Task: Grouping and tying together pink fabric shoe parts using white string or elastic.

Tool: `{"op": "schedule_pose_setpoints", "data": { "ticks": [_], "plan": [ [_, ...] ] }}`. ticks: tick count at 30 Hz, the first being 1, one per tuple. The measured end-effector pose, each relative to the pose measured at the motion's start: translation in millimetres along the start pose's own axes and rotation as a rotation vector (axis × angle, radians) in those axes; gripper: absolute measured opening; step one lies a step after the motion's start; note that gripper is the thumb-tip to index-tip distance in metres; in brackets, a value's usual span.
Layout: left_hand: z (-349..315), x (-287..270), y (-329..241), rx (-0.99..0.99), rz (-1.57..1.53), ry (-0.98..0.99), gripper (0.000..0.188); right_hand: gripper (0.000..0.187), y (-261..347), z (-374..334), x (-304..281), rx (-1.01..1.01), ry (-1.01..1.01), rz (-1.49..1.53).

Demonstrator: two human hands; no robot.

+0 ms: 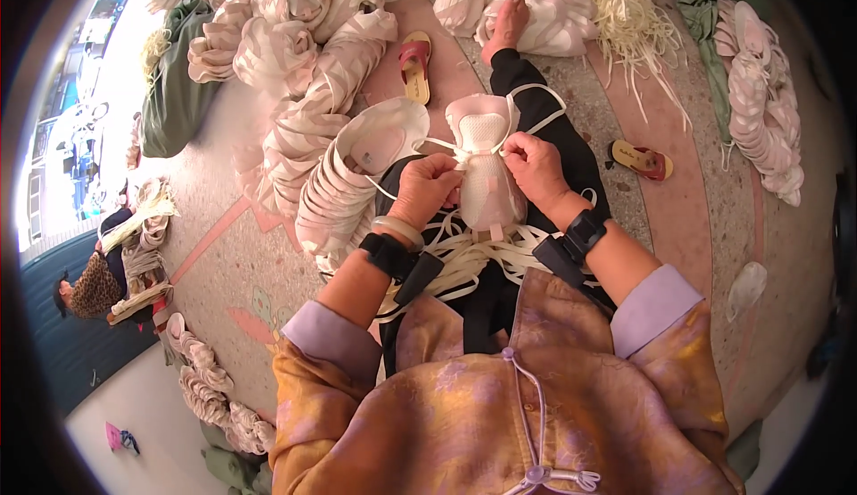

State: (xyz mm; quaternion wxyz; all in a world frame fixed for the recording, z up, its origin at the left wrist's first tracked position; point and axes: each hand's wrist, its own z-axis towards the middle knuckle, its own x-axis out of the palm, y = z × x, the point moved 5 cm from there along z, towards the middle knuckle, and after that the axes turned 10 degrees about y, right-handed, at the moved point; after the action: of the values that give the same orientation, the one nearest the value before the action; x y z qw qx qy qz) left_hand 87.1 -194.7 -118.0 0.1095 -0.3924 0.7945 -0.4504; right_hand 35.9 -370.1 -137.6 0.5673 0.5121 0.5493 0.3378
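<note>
A pale pinkish-white shoe upper (482, 138) with a mesh tongue rests over my lap, between my two hands. A white shoelace (483, 152) runs across its middle and looks drawn tight there. My left hand (425, 193) pinches the lace at the upper's left side, fingers closed. On the opposite side, my right hand (537, 169) is closed on the lace between thumb and forefinger. A loose loop of the lace rises beyond my right hand. More cream laces (500, 252) lie in a tangle across my lap, below the upper.
Nested shoe uppers (335, 205) form a long row at my left. Bundled uppers (290, 13) and a heap of cream laces (629, 17) lie farther off. Sandals, one left (416, 71) and one right (644, 161), are on the floor. Another person (98, 282) sits far left.
</note>
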Motion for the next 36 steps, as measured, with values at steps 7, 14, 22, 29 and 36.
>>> {"op": "schedule_pose_setpoints", "data": {
  "ticks": [7, 14, 22, 29, 36],
  "plan": [
    [5.5, -5.7, 3.8, 0.079, 0.263, -0.092, 0.01, 0.004, -7.1, 4.3, 4.5, -0.02, 0.047, -0.183],
    [35.9, -21.5, 23.3, 0.182, 0.446, -0.206, 0.013, 0.013, -19.9, 5.4, 5.9, 0.13, 0.094, 0.095],
    [37.2, -25.7, 26.1, 0.131, 0.241, -0.252, 0.014, 0.015, 24.8, -7.5, -4.3, -0.009, 0.074, -0.234],
    [39.8, -24.5, 30.4, 0.147, 0.321, -0.257, 0.016, 0.018, 75.3, -12.5, 29.3, -0.495, 0.373, -0.744],
    [41.2, -23.4, 28.5, 0.155, 0.296, -0.279, 0.018, 0.028, 67.6, -1.0, 24.2, -0.342, 0.303, -0.747]
  ]
}}
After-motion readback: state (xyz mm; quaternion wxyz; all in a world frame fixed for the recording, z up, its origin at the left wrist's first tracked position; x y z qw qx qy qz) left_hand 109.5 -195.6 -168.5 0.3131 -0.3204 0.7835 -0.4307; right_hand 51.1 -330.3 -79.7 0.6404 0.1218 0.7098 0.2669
